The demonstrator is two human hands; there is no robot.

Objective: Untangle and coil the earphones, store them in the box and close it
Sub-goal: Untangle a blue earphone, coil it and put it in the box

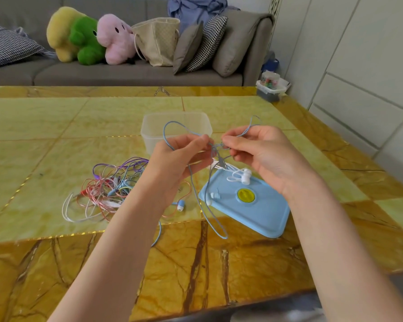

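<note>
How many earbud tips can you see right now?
4: a blue earbud on the table near the left forearm, two white earbuds together and a third lying on the blue lid. More may be hidden in the tangled pile.

Readable text: none anywhere, honestly.
Yellow disc [246, 195] on the blue lid [261, 212], just below the right hand [261, 156]: some raised marking, way too blurry to read.
</note>
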